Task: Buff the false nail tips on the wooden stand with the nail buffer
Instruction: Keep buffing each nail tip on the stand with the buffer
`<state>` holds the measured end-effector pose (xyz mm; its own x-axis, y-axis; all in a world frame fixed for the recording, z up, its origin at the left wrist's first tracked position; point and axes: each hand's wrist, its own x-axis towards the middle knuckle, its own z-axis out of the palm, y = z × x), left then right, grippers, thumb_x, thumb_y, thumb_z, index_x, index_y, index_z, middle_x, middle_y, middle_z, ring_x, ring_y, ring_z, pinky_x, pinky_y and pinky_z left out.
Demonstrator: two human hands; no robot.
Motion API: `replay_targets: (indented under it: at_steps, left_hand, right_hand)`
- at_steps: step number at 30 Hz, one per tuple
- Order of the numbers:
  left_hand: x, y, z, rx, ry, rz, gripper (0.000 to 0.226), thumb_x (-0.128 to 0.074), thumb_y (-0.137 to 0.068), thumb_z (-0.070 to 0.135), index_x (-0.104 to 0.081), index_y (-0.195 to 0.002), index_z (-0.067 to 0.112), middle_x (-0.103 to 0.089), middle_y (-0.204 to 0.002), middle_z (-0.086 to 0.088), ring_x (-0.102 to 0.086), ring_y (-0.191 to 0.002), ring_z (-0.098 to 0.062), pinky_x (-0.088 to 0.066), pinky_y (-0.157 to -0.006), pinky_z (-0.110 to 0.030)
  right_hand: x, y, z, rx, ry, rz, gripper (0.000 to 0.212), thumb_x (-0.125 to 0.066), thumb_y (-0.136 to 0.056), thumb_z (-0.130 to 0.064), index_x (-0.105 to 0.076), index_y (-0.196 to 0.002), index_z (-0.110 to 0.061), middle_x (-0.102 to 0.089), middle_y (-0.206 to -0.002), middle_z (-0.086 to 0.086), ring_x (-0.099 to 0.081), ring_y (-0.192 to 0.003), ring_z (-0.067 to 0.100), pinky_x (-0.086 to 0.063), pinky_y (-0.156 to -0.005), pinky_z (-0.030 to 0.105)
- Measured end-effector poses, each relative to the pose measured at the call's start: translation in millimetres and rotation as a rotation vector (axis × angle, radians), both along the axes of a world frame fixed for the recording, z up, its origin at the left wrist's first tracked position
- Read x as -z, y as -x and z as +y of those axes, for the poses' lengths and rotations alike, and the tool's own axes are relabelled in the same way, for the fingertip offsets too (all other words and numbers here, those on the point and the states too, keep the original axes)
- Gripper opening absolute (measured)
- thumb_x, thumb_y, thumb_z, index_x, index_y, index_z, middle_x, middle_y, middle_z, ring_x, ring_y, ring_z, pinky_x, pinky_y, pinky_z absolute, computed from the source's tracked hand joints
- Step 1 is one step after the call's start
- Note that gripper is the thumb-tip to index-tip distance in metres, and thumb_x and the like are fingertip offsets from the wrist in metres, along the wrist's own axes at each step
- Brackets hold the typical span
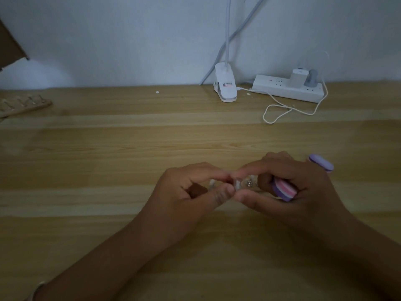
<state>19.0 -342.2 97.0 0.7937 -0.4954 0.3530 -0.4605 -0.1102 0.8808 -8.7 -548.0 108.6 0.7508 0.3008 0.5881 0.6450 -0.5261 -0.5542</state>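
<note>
Lilac nail buffer [284, 190] in the right hand [308, 192], edge striped pink and white; whitish false nail tip [237, 186] pinched in the left hand [186, 198]; pale wood-grain bench [130, 148] beneath.

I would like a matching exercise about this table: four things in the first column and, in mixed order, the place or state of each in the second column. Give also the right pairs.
Column one
1. nail buffer
2. wooden stand
3. power strip
4. clip lamp

Column two
A. has a white charger plugged into it
B. stands by the wall, its neck rising out of view
C. gripped in the right hand
D. lies at the far left of the table

Pairs: 1-C, 2-D, 3-A, 4-B
</note>
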Motion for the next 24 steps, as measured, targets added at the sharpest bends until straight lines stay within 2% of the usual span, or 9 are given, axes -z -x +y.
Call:
replay_targets:
  at_steps: [4, 8, 11, 13, 15, 17, 18, 21, 24]
  left_hand:
    - [-0.6, 0.3, -1.7, 0.026, 0.053, 0.157, 0.023, -0.068, -0.081, 0.036, -0.075, -0.096, 0.021, -0.064, -0.077, -0.032, -0.027, -0.041, -0.026, -0.019, -0.041, -0.032]
    - [-1.1, 0.0, -1.6, -0.009, 0.061, 0.161, 0.007, -0.068, -0.086, 0.029, -0.072, -0.088, 0.024, -0.07, -0.079, -0.004, -0.034, -0.04, -0.02, -0.023, -0.038, -0.029]
    - [-0.2, -0.2, -3.6, -0.047, 0.048, 0.186, 0.007, -0.064, -0.085, 0.028, -0.071, -0.088, 0.027, -0.072, -0.086, 0.002, -0.049, -0.051, -0.046, -0.034, -0.042, -0.044]
    - [0.5, -0.7, -4.5, -0.055, 0.058, 0.19, 0.007, -0.065, -0.085, 0.027, -0.072, -0.089, 0.028, -0.073, -0.089, 0.007, -0.056, -0.062, -0.054, -0.038, -0.052, -0.044]
    - [1.1, -1.0, -3.6, -0.055, 0.04, 0.156, 0.007, -0.067, -0.086, 0.028, -0.073, -0.089, 0.028, -0.073, -0.088, 0.013, -0.056, -0.051, -0.038, -0.04, -0.054, -0.031]
    - [1.9, -0.7, -2.9, -0.061, 0.027, 0.127, 0.007, -0.067, -0.085, 0.023, -0.074, -0.085, 0.025, -0.069, -0.075, 0.019, -0.039, -0.04, -0.004, -0.031, -0.045, -0.014]
    - [2.3, -0.4, -2.7, -0.066, 0.02, 0.119, 0.008, -0.067, -0.086, 0.019, -0.074, -0.085, 0.024, -0.065, -0.066, 0.021, -0.033, -0.038, 0.001, -0.026, -0.042, -0.009]
    - [1.5, 1.1, -4.2, -0.079, -0.004, 0.095, 0.006, -0.068, -0.088, 0.015, -0.074, -0.088, 0.017, -0.053, -0.05, 0.023, -0.027, -0.036, 0.002, -0.02, -0.04, -0.009]
    - [0.6, 2.3, -5.4, -0.097, -0.023, 0.054, 0.005, -0.07, -0.087, 0.016, -0.074, -0.089, 0.016, -0.053, -0.051, 0.024, -0.027, -0.036, 0.001, -0.02, -0.04, -0.01]
  right_hand:
    - [2.4, -0.1, 1.4, -0.018, -0.036, 0.016, 0.026, -0.071, -0.081, -0.039, -0.07, -0.105, -0.028, -0.052, -0.077, -0.033, -0.05, -0.069, -0.005, -0.034, -0.069, 0.007]
    - [8.3, 0.8, -8.5, -0.071, -0.057, 0.081, 0.038, -0.061, -0.087, -0.033, -0.057, -0.124, -0.033, -0.045, -0.083, -0.019, -0.05, -0.077, 0.003, -0.036, -0.075, 0.009]
    - [15.0, -4.9, -16.4, -0.068, -0.102, 0.17, 0.044, -0.047, -0.082, -0.021, -0.048, -0.118, -0.047, -0.051, -0.092, -0.014, -0.051, -0.079, 0.012, -0.04, -0.074, 0.017]
    - [16.8, -8.7, -16.2, 0.014, -0.042, 0.135, 0.036, -0.042, -0.09, -0.017, -0.048, -0.115, -0.042, -0.052, -0.1, -0.016, -0.053, -0.085, 0.01, -0.039, -0.078, 0.009]
    - [17.3, -10.1, -15.8, 0.029, 0.043, 0.032, 0.025, -0.041, -0.098, -0.016, -0.051, -0.119, -0.026, -0.048, -0.114, -0.019, -0.053, -0.102, 0.005, -0.033, -0.089, 0.004]
    - [16.0, -11.1, -15.7, 0.041, 0.083, -0.049, 0.027, -0.048, -0.098, -0.016, -0.057, -0.123, -0.02, -0.045, -0.128, -0.013, -0.047, -0.122, 0.002, -0.031, -0.1, 0.006]
    - [14.9, -11.0, -14.0, 0.045, 0.092, -0.056, 0.029, -0.052, -0.097, -0.017, -0.06, -0.125, -0.02, -0.046, -0.129, -0.007, -0.045, -0.127, 0.002, -0.029, -0.103, 0.006]
    - [12.7, -5.4, -9.1, 0.001, 0.115, -0.07, 0.031, -0.057, -0.096, -0.019, -0.062, -0.127, -0.018, -0.054, -0.122, -0.007, -0.052, -0.119, -0.001, -0.034, -0.099, 0.008]
    - [11.1, -4.3, -9.8, 0.001, 0.139, -0.111, 0.026, -0.06, -0.096, -0.018, -0.064, -0.121, -0.016, -0.061, -0.117, -0.011, -0.056, -0.113, -0.003, -0.037, -0.097, 0.009]
